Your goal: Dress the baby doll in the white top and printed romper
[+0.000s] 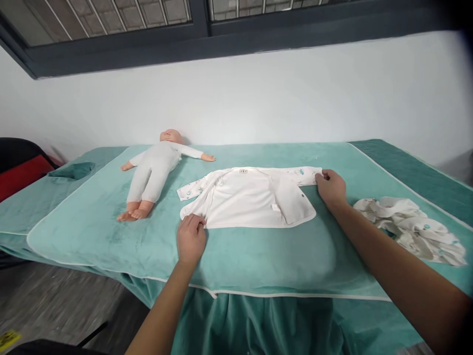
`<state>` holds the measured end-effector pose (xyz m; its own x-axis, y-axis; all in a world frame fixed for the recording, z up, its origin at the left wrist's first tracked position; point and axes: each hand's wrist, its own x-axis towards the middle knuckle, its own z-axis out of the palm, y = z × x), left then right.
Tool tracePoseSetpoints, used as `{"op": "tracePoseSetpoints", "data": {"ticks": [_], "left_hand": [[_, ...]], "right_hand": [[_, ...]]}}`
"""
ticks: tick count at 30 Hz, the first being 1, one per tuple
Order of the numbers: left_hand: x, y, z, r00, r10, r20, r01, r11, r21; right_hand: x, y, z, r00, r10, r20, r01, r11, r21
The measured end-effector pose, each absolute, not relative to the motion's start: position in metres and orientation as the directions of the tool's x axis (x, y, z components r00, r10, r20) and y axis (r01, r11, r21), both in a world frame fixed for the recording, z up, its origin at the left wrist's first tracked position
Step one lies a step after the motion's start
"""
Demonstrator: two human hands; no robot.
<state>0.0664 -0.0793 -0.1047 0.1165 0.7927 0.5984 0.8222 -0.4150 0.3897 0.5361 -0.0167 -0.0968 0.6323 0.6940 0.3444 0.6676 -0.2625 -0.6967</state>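
A small white baby shirt [244, 197] lies opened out on the green bed cover, its front flaps folded outward and printed sleeves stretched to both sides. At its lower left corner, my left hand [191, 239] has its fingers closed on the hem. My right hand [331, 189] pinches the cuff of the right-hand sleeve. Left of the shirt, a baby doll [157, 165] in a white body suit lies on its back, arms spread and feet toward me.
A crumpled white printed cloth [414, 229] lies to the right, beside my right forearm. The green bed cover [266, 261] hangs over the near edge. Behind the bed stand a white wall [236, 98] and a dark window frame [199, 39]. A black and red chair [22, 167] is at left.
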Motion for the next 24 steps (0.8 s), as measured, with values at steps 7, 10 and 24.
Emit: {"op": "tracePoseSetpoints", "data": {"ticks": [7,10,24], "left_hand": [[0.068,-0.08,-0.102,0.107,0.805,0.584,0.819,-0.404,0.407],[0.068,-0.08,-0.103,0.097,0.808,0.581,0.825,-0.392,0.407],[0.072,-0.083,-0.102,-0.04,0.743,0.668,0.876,-0.296,0.381]], "right_hand": [[0.529,-0.016,-0.095,0.574,0.605,0.552,0.77,-0.168,-0.616],[0.514,-0.025,-0.092,0.298,0.659,0.69,0.921,-0.009,-0.389],[0.486,-0.037,-0.091,0.039,0.751,0.66,0.963,0.149,-0.226]]}}
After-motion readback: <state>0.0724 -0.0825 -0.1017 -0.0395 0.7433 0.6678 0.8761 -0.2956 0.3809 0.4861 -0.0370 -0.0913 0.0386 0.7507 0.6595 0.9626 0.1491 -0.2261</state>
